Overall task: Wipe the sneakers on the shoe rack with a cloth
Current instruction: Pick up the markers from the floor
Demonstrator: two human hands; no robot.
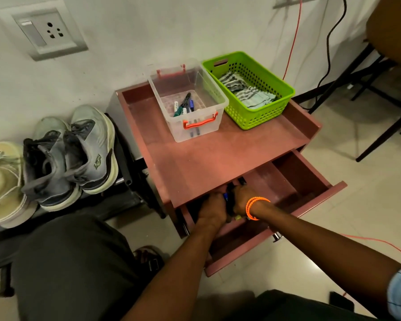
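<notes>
A person crouched beside a low reddish-brown cabinet (pixel 208 156) reaches both hands into its open top drawer (pixel 294 181). The left hand (pixel 212 212) is curled with its knuckles up, closed on something dark at the drawer's front left; what exactly it holds cannot be made out. The right hand (pixel 242 196), an orange coiled band (pixel 255 207) on its wrist, meets it just beside, fingers bent around the same dark bundle, in which a small blue part shows.

On the tabletop of the cabinet stand a clear plastic box with orange handles (pixel 188 105), holding several marker pens (pixel 185 105), and, touching it on the right, a lime-green perforated plastic basket (pixel 259 112). A folded grey-and-white striped cloth (pixel 245 91) lies inside the basket, untouched by either hand.

To the left of the cabinet, a pair of grey high-top sneakers with pale soles (pixel 72 154) sits on a black metal shoe rack (pixel 125 172), toes toward the wall, with a cream-coloured sneaker (pixel 2 181) just beside them at the frame's edge.

A white wall socket with a switch (pixel 42 31) is mounted above the shoes. A thin red cable (pixel 294 42) and a thicker black cable (pixel 331 42) hang down the wall at right, near the black legs of a chair (pixel 380 98).
</notes>
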